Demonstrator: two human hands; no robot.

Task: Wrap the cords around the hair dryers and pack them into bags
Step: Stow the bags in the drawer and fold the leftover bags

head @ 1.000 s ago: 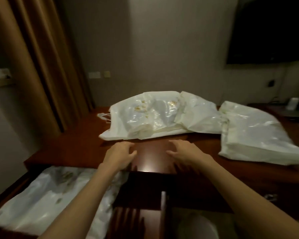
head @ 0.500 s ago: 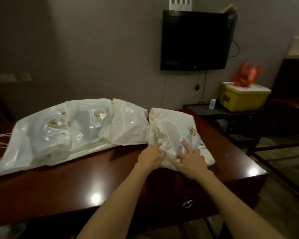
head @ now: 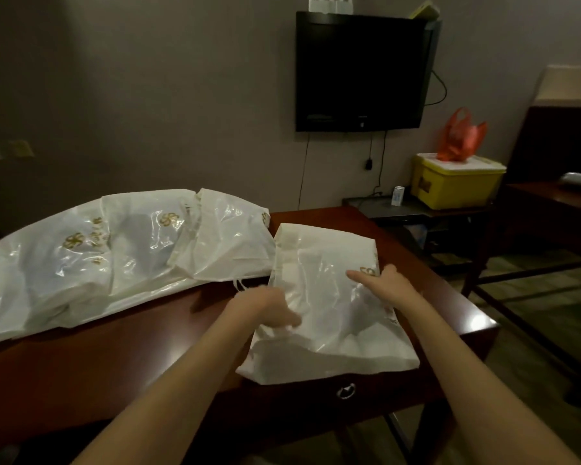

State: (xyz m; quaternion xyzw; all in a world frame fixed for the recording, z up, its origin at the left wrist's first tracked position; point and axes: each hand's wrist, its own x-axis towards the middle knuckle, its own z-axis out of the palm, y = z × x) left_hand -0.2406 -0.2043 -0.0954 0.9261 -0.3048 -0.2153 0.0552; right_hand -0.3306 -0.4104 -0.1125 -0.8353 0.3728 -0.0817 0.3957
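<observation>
Bags number three as far as the dim light lets me count: one white bag (head: pixel 329 307) lies nearest, its front corner hanging past the table's (head: pixel 148 357) front edge, and two more white bags (head: pixel 81 256) overlap in a heap to its left, the middle one (head: pixel 228 243) just touching the near bag's top corner. The left hand (head: pixel 265 308) grips the near bag's left edge, fingers curled on the plastic. The right hand (head: pixel 383 280) lies on the bag's upper right with fingers stretched flat, holding nothing. Bare tabletop runs along the front edge left of the near bag. Beyond the table's right end one black TV (head: pixel 361 72) hangs on the wall above one yellow box (head: pixel 457 181) on a low stand
</observation>
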